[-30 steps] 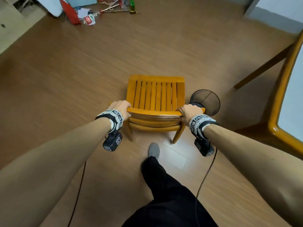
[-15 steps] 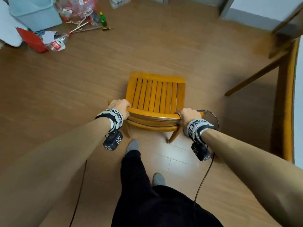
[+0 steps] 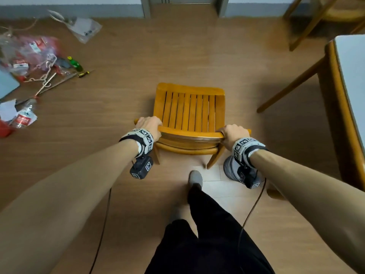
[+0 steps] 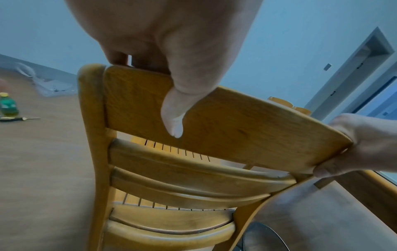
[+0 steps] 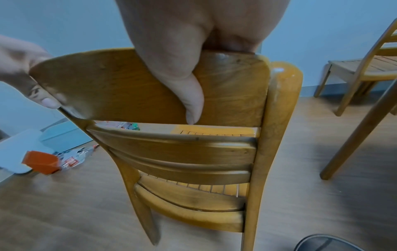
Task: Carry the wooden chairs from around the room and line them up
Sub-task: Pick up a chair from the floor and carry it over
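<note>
A wooden chair [image 3: 189, 109] with a slatted seat stands in front of me, its back toward me. My left hand [image 3: 149, 125] grips the left end of the top rail [image 4: 225, 122], thumb on the near face and fingers over the far side. My right hand [image 3: 234, 133] grips the right end of that rail [image 5: 128, 84] the same way. In the left wrist view my left hand [image 4: 171, 59] fills the top, and my right hand [image 4: 361, 146] shows at the right. The right wrist view shows my right hand [image 5: 189, 59] on the chair [image 5: 193, 152]. Another wooden chair [image 5: 365, 68] stands by the far wall.
A table [image 3: 343, 99] with a wooden rim and legs stands at the right. Litter, a plastic bottle [image 3: 23, 117], a green bottle [image 3: 75, 63] and bags lie on the floor at the left. A mesh bin [image 3: 231, 169] sits behind my right wrist. A doorway [image 3: 183, 2] is ahead.
I have walked forward with the chair held in both hands, turning right; the litter has slid to the left, the doorway has come into view and the bin has passed behind my right wrist.
</note>
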Motion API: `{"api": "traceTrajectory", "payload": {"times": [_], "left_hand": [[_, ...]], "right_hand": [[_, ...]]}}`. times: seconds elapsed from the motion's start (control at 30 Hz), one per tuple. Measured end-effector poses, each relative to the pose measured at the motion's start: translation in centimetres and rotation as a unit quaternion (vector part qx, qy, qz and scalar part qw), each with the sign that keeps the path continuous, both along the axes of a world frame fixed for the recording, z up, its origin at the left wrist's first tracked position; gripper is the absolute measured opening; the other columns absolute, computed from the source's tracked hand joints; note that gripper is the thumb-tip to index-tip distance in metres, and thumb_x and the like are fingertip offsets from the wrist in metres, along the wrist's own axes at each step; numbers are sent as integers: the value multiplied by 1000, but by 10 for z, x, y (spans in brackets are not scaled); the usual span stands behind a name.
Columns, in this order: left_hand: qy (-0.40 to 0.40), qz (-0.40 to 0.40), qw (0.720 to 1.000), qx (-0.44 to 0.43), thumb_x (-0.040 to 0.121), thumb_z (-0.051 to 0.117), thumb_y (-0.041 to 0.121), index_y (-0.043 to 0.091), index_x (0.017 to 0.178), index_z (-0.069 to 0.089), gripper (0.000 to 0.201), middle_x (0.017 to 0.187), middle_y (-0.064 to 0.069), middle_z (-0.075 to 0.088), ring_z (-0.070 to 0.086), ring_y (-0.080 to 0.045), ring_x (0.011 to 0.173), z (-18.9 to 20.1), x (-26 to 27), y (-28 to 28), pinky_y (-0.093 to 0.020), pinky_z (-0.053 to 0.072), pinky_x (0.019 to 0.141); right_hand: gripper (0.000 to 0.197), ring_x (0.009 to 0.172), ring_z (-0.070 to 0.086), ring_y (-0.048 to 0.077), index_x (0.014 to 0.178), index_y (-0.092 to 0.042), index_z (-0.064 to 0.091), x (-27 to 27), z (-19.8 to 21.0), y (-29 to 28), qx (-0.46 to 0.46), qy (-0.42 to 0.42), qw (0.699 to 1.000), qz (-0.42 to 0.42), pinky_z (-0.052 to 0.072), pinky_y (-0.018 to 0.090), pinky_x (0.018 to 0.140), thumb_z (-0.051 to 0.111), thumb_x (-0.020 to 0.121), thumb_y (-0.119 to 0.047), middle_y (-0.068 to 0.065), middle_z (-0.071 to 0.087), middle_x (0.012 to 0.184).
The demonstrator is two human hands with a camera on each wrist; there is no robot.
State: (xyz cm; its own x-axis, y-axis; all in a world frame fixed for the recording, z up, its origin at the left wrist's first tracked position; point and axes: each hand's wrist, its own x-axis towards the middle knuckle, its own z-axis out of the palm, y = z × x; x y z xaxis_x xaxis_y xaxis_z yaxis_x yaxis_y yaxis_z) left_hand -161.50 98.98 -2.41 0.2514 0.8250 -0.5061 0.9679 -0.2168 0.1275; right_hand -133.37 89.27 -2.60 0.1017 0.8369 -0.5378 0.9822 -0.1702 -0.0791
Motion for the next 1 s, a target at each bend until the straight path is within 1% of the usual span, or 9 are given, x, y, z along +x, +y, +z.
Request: {"api": "traceTrajectory", "payload": {"times": [0.13,0.27,0.43,0.57,0.7,0.77,0.83,0.87,1.0], "left_hand": [[10,-29,1000,-5,87,72,24,27,125,66,38,120,-6,68,56,-34,117,1,38,80,-41,48,93],[26,-49,998,-8,87,74,30,28,133,61,48,129,-6,63,52,-35,124,1,83,165,-41,45,96],[18,-79,997,-6,86,74,31,29,133,60,49,130,-6,63,53,-34,124,2,142,270,-41,45,98],[7,-107,994,-3,87,73,32,30,131,62,46,126,-5,65,54,-32,122,5,194,353,-40,46,95],[-10,-151,989,1,89,70,31,29,135,59,47,127,-6,64,51,-34,123,-2,250,432,-40,45,95],[-26,-177,984,-2,89,69,29,28,120,68,31,112,-5,68,55,-33,115,1,280,473,-37,46,84],[-29,-198,980,-3,88,68,27,27,85,66,3,89,-1,65,59,-31,102,3,312,510,-33,39,71],[-31,-205,978,-3,88,68,27,27,77,60,13,83,1,63,60,-30,98,5,329,527,-32,37,69],[-34,-234,972,0,88,67,25,29,75,56,17,79,2,61,59,-28,92,14,392,583,-31,36,70]], "right_hand": [[20,76,60,24,102,-36,69,30,-2,70,-1,6,1000,-26,47,31,67,62,90,-21,-3,67,88],[30,81,62,22,115,-37,68,71,-4,145,-3,20,999,-38,48,31,68,62,92,-18,-2,68,94],[25,75,61,22,105,-36,69,124,4,235,-11,13,998,-67,46,31,63,59,92,-17,-4,65,83],[20,74,63,21,95,-35,68,165,10,302,-19,3,994,-106,56,35,69,58,90,-18,-7,64,78],[19,75,64,21,97,-36,67,213,9,364,-30,-4,989,-147,56,35,68,59,91,-20,-7,64,79],[19,76,63,21,99,-33,68,237,8,396,-32,-7,985,-168,53,34,67,59,91,-19,-5,64,81],[22,78,63,23,101,-33,69,261,11,421,-43,-12,981,-191,54,35,70,58,90,-17,-3,64,84],[23,79,63,24,101,-34,69,273,13,434,-40,-16,979,-199,53,35,69,57,90,-17,-3,64,84],[21,75,59,24,103,-37,69,323,17,479,-38,-25,973,-228,44,32,65,58,92,-22,-3,60,82]]}}
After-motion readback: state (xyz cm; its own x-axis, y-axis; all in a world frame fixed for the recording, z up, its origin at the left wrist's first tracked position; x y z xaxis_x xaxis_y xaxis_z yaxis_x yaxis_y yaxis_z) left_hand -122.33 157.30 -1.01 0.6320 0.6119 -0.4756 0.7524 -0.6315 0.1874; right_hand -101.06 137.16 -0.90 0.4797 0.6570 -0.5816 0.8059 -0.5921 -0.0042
